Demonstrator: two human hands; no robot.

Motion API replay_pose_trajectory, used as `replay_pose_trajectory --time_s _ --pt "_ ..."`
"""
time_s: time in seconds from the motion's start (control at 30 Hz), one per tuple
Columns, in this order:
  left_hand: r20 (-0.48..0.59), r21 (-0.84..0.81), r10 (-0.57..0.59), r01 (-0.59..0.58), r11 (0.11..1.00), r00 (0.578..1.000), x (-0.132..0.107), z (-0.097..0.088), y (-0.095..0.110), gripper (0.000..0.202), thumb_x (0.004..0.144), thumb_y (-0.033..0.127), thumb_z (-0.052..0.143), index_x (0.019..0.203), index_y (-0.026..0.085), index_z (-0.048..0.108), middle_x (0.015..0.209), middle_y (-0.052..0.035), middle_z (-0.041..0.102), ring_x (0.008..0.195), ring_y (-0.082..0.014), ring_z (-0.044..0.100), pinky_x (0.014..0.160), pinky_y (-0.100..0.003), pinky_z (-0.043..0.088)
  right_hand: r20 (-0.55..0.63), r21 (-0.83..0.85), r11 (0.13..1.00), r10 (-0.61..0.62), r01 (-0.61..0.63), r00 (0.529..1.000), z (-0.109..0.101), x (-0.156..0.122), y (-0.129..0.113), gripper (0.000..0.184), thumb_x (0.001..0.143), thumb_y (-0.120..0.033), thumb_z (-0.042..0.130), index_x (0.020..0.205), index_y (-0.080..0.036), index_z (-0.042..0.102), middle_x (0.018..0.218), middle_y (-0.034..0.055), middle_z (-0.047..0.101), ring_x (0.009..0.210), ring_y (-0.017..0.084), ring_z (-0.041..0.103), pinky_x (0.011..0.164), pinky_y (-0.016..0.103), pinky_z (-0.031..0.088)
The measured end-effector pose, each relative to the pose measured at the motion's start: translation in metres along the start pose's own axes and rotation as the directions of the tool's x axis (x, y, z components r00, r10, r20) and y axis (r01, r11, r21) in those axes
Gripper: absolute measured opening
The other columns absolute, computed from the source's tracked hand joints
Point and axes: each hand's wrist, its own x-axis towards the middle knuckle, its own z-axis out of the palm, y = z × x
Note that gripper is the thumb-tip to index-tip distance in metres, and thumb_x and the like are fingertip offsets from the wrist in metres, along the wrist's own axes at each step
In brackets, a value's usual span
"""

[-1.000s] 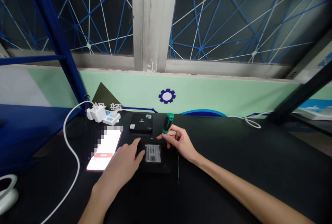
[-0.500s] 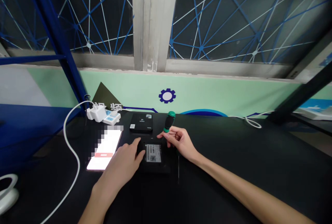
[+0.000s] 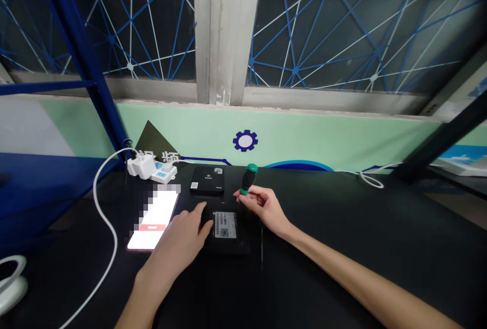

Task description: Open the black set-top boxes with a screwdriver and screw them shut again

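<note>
A black box-shaped device (image 3: 243, 245) with a white printed label (image 3: 225, 225) lies on the black table. My left hand (image 3: 187, 230) rests along its left edge, thumb and forefinger stretched apart on it. In my right hand (image 3: 266, 207), a screwdriver (image 3: 249, 178) with a green and black handle stands nearly upright, a little tilted. Its grip is pinched low, near the collar. The tip is over the device's upper right corner; whether it touches a screw is too small to tell. Beside the device's right side lies a thin metal shaft (image 3: 262, 249), its upper end in shadow.
Behind the device lies a second black box (image 3: 207, 180). A lit phone (image 3: 155, 220) is left of my left hand. Farther back sit a white power strip (image 3: 164, 171) with a plugged-in adapter (image 3: 141, 166) and a white cable (image 3: 114, 237). A white rounded object (image 3: 13, 288) stands at far left.
The fingers of my right hand have shifted slightly at the screwdriver, the forefinger drawing in a little. My left hand and the device look unmoved.
</note>
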Motion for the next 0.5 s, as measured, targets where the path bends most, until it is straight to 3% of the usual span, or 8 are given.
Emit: replay_pose_trajectory --time_s 0.2,0.5 --pt "-0.004 0.020 0.010 -0.010 1.000 1.000 -0.0009 -0.0022 0.0026 0.060 0.097 0.046 0.036 0.150 0.019 0.041 0.104 -0.0127 0.072 0.100 -0.0327 0.066 0.077 -0.039 0.048 -0.019 0.058 0.998 0.033 -0.032 0.999 0.0009 -0.0001 0.0010 0.032 0.079 -0.046 0.078 0.082 -0.016 0.067 0.080 0.0075 0.075 0.058 0.012 0.056 0.052 0.023 0.039" --pt "0.005 0.010 -0.004 0.004 1.000 1.000 -0.0005 -0.0027 0.0028 0.060 0.097 0.046 0.037 0.151 0.020 0.040 0.106 -0.0127 0.072 0.104 -0.0324 0.065 0.079 -0.038 0.048 -0.006 0.086 0.994 0.070 -0.069 0.998 0.0033 -0.0001 -0.0050 0.037 0.077 -0.049 0.079 0.073 -0.018 0.058 0.077 0.0074 0.077 0.052 0.012 0.056 0.050 0.024 0.043"
